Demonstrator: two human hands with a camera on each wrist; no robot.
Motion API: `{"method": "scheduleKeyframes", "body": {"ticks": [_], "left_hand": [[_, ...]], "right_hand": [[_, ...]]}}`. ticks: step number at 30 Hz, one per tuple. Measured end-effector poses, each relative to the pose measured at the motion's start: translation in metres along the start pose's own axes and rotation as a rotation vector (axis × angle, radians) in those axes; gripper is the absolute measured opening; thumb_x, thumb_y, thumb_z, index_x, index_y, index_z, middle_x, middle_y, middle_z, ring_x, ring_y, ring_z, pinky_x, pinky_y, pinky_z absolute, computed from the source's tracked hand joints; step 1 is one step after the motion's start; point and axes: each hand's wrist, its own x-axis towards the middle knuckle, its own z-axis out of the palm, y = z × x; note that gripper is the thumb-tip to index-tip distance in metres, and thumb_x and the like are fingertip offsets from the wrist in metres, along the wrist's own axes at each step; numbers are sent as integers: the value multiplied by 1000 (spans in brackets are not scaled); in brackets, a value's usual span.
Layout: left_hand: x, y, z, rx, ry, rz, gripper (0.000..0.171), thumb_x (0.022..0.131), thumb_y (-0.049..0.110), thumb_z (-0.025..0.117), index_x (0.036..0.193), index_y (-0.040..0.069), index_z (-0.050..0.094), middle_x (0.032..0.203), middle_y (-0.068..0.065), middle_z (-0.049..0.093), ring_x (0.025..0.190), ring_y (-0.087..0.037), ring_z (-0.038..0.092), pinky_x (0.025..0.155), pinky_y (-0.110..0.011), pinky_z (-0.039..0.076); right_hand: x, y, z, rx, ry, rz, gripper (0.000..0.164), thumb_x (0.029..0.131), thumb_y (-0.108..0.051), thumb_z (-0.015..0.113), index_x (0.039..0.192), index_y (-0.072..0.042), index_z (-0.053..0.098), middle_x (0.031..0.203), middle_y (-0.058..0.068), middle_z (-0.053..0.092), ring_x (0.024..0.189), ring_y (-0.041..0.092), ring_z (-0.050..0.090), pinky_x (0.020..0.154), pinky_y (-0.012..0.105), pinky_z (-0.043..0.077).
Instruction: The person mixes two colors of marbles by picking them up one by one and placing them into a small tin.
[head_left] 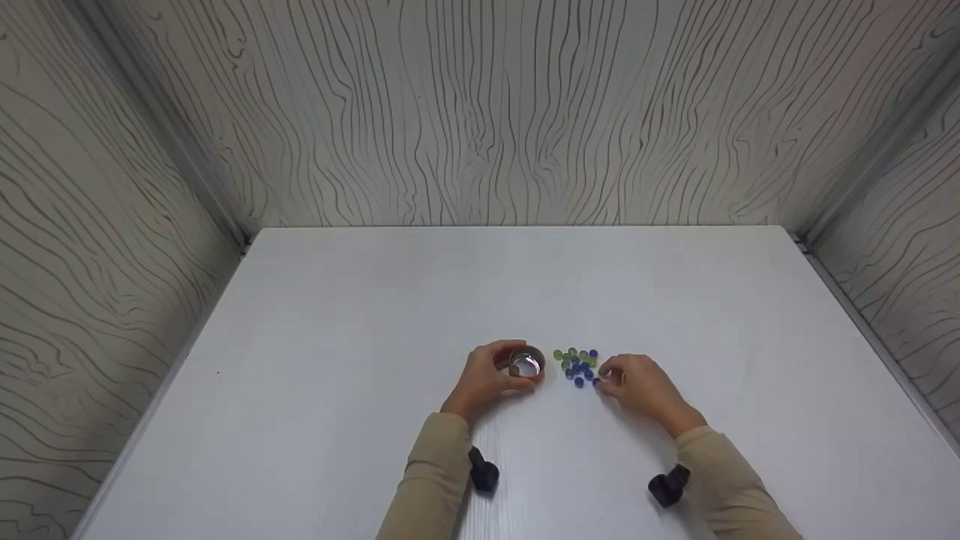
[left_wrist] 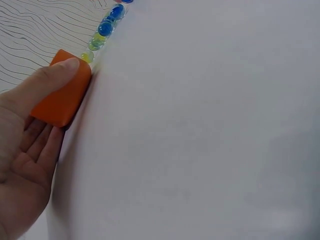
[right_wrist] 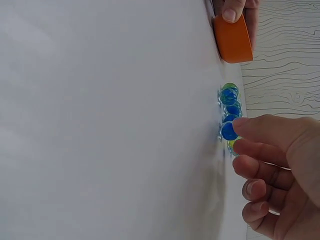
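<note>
My left hand [head_left: 484, 379] grips a small round cup [head_left: 537, 377], its thumb on the near side and fingers round the far side. Outside, the cup [left_wrist: 70, 97] is orange; inside it looks shiny and metallic. To its right lies a cluster of small glass marbles [head_left: 576, 366], yellow-green toward the back and blue toward the front. At the cluster's right edge, my right hand [head_left: 641, 386] pinches a blue marble [right_wrist: 229, 131] at the tips of thumb and forefinger, low over the table. Its other fingers curl loosely below in the right wrist view.
The white table [head_left: 360, 315] stretches out on all sides of the hands. Behind it stands a panel with a wood-grain pattern [head_left: 480, 112], with similar panels at left and right. A black wrist device [head_left: 484, 476] sits at each forearm.
</note>
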Motion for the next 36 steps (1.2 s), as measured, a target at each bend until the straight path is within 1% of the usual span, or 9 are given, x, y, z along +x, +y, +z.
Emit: {"method": "scheduleKeyframes", "body": {"ticks": [8, 14, 17, 22, 28, 36], "left_hand": [[-2, 2, 0, -23, 4, 12, 65, 69, 1, 83, 129, 0, 58, 129, -20, 63, 125, -32, 59, 109, -37, 48], [-2, 0, 0, 3, 8, 23, 64, 69, 2, 83, 128, 0, 59, 127, -19, 64, 125, -31, 59, 108, -34, 49], [-1, 0, 0, 15, 8, 19, 64, 68, 3, 84, 127, 0, 59, 127, -18, 64, 124, -31, 60, 108, -33, 49], [-1, 1, 1, 7, 6, 6, 65, 68, 3, 84, 127, 1, 59, 127, -17, 64, 125, -30, 59, 109, -34, 48], [-1, 1, 1, 16, 6, -18, 63, 70, 7, 84, 128, 4, 59, 128, -14, 65, 126, -28, 59, 110, -35, 48], [0, -1, 0, 15, 1, -20, 64, 69, 9, 85, 128, 4, 59, 128, -13, 65, 126, -27, 59, 109, -33, 48]], "right_hand": [[1, -1, 2, 9, -26, 46, 16, 81, -11, 72, 94, -2, 72, 80, 6, 65, 74, 14, 55, 66, 28, 46], [1, 0, 4, 7, -22, 47, 15, 81, -11, 72, 94, -4, 72, 82, 5, 66, 76, 14, 55, 69, 29, 47], [1, -1, 4, 11, -18, 43, 15, 81, -11, 72, 93, -3, 73, 82, 6, 67, 77, 15, 56, 69, 29, 47], [1, -1, 4, 10, -21, 48, 14, 81, -11, 72, 93, -3, 73, 83, 6, 67, 77, 15, 56, 69, 30, 48], [0, 0, 3, -3, -7, 36, 14, 81, -11, 72, 92, -3, 73, 80, 4, 65, 74, 14, 53, 67, 29, 46], [0, -1, 3, 7, -33, 70, 17, 82, -12, 72, 96, -3, 72, 85, 6, 67, 77, 16, 54, 71, 31, 49]]}}
